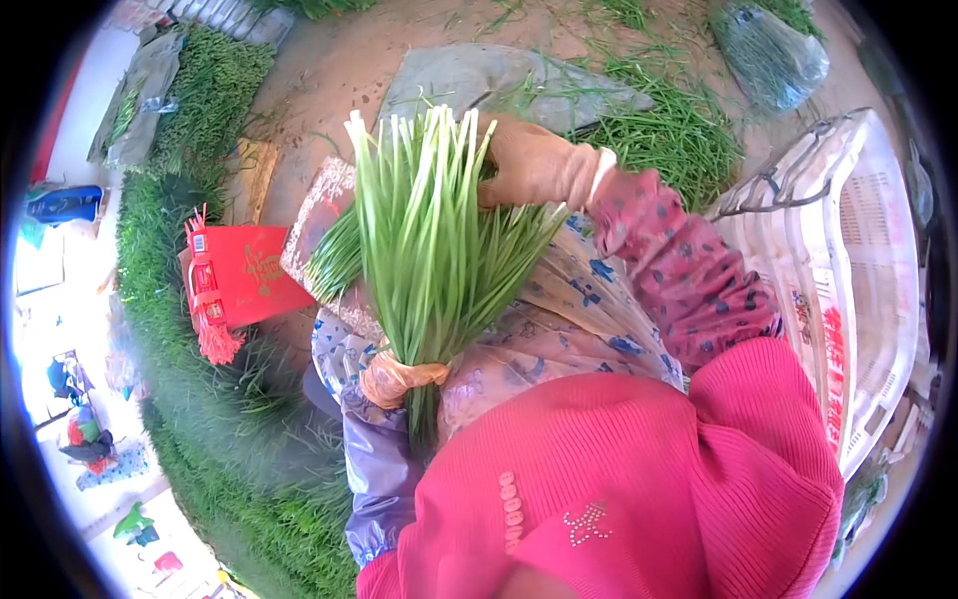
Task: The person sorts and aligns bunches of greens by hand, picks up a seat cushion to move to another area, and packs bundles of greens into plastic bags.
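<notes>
A bunch of garlic chives (414, 250) stands nearly upright before me, its white stem ends at the top. My left hand (394, 379), in a tan glove, is closed around the leaves low on the bunch. My right hand (539, 165), also gloved, curls against the right side of the bunch near the white ends; its fingertips are hidden behind the stems. More chives (337, 255) lie crosswise behind the bunch, over my lap. A clear plastic apron with blue flowers (599, 319) covers my legs.
To the left lie a red packet (264, 270) and a red bundle of ties (208, 290), beside a long heap of greens (269, 479). Loose chives (669, 130) lie ahead next to a grey sheet (499, 80). A large white woven sack (818, 250) stands at right.
</notes>
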